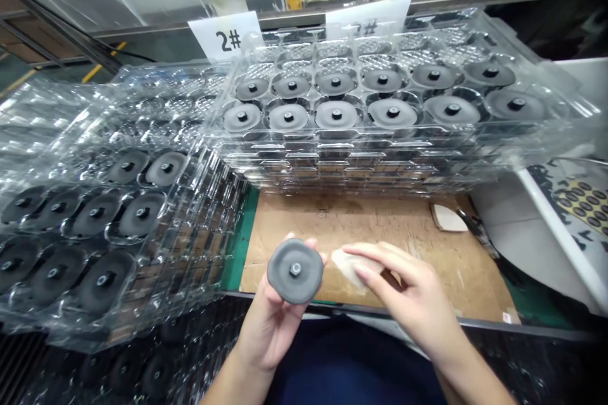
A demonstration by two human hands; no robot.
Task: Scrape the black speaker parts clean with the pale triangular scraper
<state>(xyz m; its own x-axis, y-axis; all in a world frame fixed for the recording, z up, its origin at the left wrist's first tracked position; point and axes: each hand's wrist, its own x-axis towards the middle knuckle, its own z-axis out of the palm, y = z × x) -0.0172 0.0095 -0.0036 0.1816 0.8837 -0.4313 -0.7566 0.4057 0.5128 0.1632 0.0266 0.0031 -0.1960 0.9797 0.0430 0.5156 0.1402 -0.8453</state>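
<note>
My left hand point(273, 332) grips a dark grey round disc point(285, 281) by its edge, its raised centre stud turned towards me. Just to the right, my right hand point(408, 288) pinches a folded white cloth point(351, 266) between thumb and fingers. A small gap separates the cloth from the disc. Both hands are above the near edge of a brown cardboard sheet point(342, 221). Behind them, a stack of clear plastic trays point(351, 158) carries two rows of similar discs point(336, 115) in its top tray.
More clear trays with discs point(137, 215) are stacked at the left. Paper signs point(228, 38) stand behind the trays. On the cardboard's right lie a white piece point(449, 218) and a dark tool point(477, 234). A white bin point(551, 234) and a sheet of yellow stickers point(584, 202) are at far right.
</note>
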